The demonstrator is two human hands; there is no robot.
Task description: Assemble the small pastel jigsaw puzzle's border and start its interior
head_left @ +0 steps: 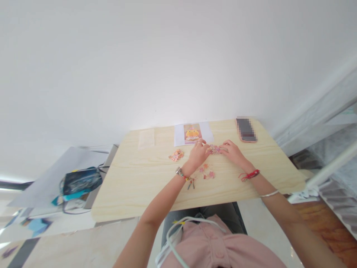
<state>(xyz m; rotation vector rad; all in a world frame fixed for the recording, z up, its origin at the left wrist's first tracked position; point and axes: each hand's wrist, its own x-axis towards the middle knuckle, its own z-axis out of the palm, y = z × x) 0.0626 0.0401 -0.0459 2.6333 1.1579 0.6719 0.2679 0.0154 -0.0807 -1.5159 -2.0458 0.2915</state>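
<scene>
My left hand (198, 152) is over the table, fingers bent and pinching at the left edge of a cluster of small pink and purple flower-shaped pieces (214, 149), perhaps stickers. From the other side my right hand (232, 152) grips the same cluster's right edge with thumb and fingertips. Whether each hand holds one piece or several is too small to tell. Just below lie loose pink and orange flower pieces (206, 171), spread flat on the tabletop. To the left of my left hand rests a heap of orange flower pieces (176, 155).
The pale wooden table (131, 186) stands against a white wall. A sheet with a pumpkin-like picture (192, 134) lies behind my hands. At the back right is a phone (246, 130), at the back left a clear plastic bag (146, 138). A dark bag (80, 181) sits beyond the left edge.
</scene>
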